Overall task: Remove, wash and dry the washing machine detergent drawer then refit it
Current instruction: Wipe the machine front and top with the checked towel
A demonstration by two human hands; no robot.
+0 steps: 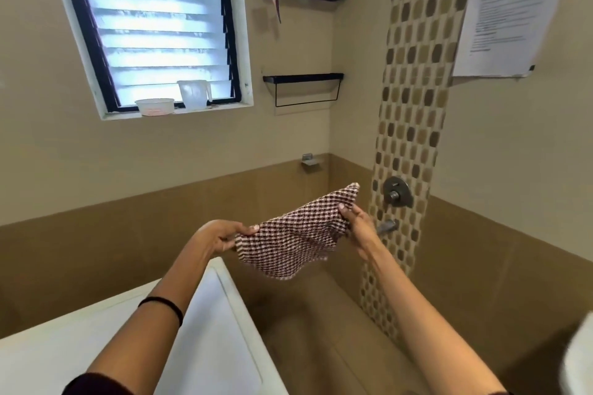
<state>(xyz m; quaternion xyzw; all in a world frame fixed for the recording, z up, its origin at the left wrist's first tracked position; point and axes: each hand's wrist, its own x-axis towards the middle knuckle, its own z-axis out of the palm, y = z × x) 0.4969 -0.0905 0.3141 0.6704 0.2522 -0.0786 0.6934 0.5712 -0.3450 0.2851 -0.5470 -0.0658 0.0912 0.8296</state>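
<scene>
Two hands hold a red and white checked cloth (298,234) up in the air, spread out between them. The left hand (221,236) pinches the cloth's left edge with thumb and curled fingers. The right hand (356,221) grips the right edge, a bit higher, thumb on top. The cloth hangs just beside the white washing machine (96,330). Behind the right hand a tap (388,227) sticks out of the spotty tiles (414,106). A bowl (154,106) and a jug (194,94) sit on the window ledge (218,107). Where the drawer is, I cannot tell.
</scene>
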